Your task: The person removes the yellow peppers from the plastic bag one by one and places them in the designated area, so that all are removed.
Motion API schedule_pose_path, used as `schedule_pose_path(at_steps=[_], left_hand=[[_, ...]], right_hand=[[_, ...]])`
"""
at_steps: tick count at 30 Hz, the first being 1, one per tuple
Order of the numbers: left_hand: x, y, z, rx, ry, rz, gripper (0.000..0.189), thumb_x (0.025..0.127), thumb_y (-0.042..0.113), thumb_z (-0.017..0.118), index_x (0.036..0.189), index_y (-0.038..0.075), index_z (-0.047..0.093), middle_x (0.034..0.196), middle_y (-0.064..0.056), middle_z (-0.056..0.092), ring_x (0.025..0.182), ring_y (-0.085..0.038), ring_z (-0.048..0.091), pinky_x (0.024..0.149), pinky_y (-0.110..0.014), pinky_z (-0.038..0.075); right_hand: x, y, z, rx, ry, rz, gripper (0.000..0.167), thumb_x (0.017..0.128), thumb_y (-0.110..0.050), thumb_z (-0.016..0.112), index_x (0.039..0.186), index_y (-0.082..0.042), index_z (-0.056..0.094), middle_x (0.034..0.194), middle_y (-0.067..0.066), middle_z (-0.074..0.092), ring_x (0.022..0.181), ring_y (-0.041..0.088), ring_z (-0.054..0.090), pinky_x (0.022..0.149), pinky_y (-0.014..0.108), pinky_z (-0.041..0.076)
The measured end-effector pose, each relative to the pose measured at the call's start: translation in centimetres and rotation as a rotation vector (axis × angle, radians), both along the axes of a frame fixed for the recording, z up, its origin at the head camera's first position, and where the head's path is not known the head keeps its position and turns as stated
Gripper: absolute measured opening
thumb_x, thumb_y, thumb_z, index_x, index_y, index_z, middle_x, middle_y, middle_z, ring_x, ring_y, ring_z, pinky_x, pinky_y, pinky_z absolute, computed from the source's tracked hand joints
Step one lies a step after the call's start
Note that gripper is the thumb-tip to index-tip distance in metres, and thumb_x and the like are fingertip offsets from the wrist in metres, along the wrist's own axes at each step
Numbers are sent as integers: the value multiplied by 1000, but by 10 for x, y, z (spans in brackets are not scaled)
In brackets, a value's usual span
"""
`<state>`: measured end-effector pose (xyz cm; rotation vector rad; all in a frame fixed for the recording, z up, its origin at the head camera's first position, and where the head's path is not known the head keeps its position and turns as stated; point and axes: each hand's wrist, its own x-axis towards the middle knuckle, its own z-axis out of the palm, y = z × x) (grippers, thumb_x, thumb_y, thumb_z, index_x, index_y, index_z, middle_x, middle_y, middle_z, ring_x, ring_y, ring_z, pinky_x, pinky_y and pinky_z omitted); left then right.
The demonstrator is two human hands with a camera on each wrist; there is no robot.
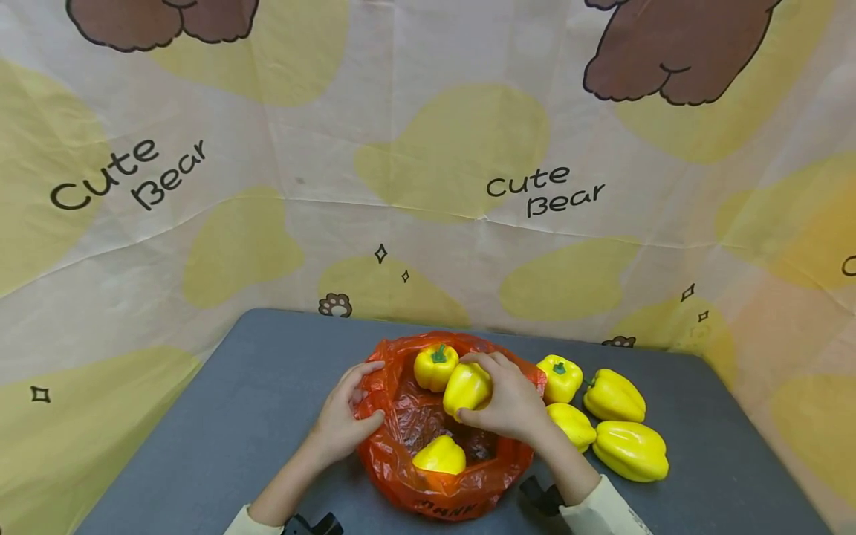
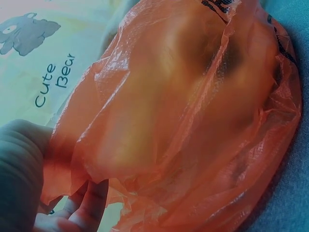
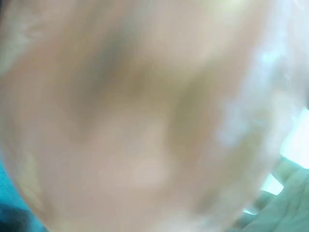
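A red plastic bag (image 1: pixel 394 475) stands with its mouth wide on the table. My right hand (image 1: pixel 511 397) grips a yellow bell pepper (image 1: pixel 467 388) over the bag's opening, thumb low and fingers over the top. Inside the bag, another yellow bell pepper (image 1: pixel 435 369) with a green stem lies by the far wall, and a further yellow bell pepper (image 1: pixel 441 455) lies at the near side. At the bag's left rim, my left hand (image 1: pixel 342 416) holds the plastic between thumb and fingers; the left wrist view shows the bag's thin wall (image 2: pixel 130 125) there. The right wrist view is mostly blurred.
Right of the bag, several yellow bell peppers (image 1: pixel 631 450) lie close together on the grey table (image 1: pixel 281 371), one right at the bag's rim. Behind the table hangs a printed cloth (image 1: pixel 435 148) with bear drawings.
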<state>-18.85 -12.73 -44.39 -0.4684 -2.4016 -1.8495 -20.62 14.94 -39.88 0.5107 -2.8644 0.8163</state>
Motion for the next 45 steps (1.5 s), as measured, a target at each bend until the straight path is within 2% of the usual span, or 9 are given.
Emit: schedule_pose_path(at_steps=[8, 15, 22, 28, 38, 45], left_hand=[[0, 0, 1, 12, 43, -17, 66, 76, -9, 66, 137, 8, 47, 135, -14, 44, 90, -15, 64, 68, -25, 58], [1, 0, 2, 20, 51, -30, 66, 76, -7, 67, 137, 8, 46, 135, -15, 43, 88, -14, 64, 68, -26, 59], [1, 0, 2, 38, 56, -31, 66, 75, -10, 66, 136, 7, 46, 134, -16, 44, 89, -13, 64, 68, -26, 59], [2, 0, 4, 14, 87, -9, 64, 74, -9, 67, 134, 5, 49, 133, -19, 46, 88, -15, 63, 67, -24, 58], [2, -1, 5, 43, 75, -32, 64, 75, -11, 66, 134, 4, 47, 134, -21, 44, 89, -16, 63, 68, -24, 58], [2, -1, 5, 49, 62, -37, 64, 75, -10, 66, 135, 3, 47, 133, -21, 43, 91, -20, 63, 69, -23, 58]], right_hand=[[6, 4, 21, -23, 22, 27, 74, 60, -41, 86, 127, -32, 56, 119, -5, 57, 99, 19, 55, 76, 36, 49], [11, 12, 38, -26, 61, 50, 73, 63, -40, 85, 129, -30, 55, 124, -4, 57, 102, 19, 56, 79, 37, 50], [14, 22, 52, -34, 94, 36, 72, 64, -36, 85, 130, -30, 55, 125, -3, 56, 100, 19, 56, 77, 36, 50], [16, 35, 60, -17, 119, 1, 72, 66, -36, 84, 131, -32, 54, 127, -1, 56, 100, 21, 57, 73, 35, 50], [14, 61, 70, -31, 138, -35, 72, 67, -33, 85, 131, -27, 54, 123, 4, 57, 96, 22, 58, 74, 36, 50], [16, 85, 71, 0, 149, -88, 72, 70, -37, 83, 133, -25, 52, 127, 9, 55, 101, 27, 57, 74, 36, 49]])
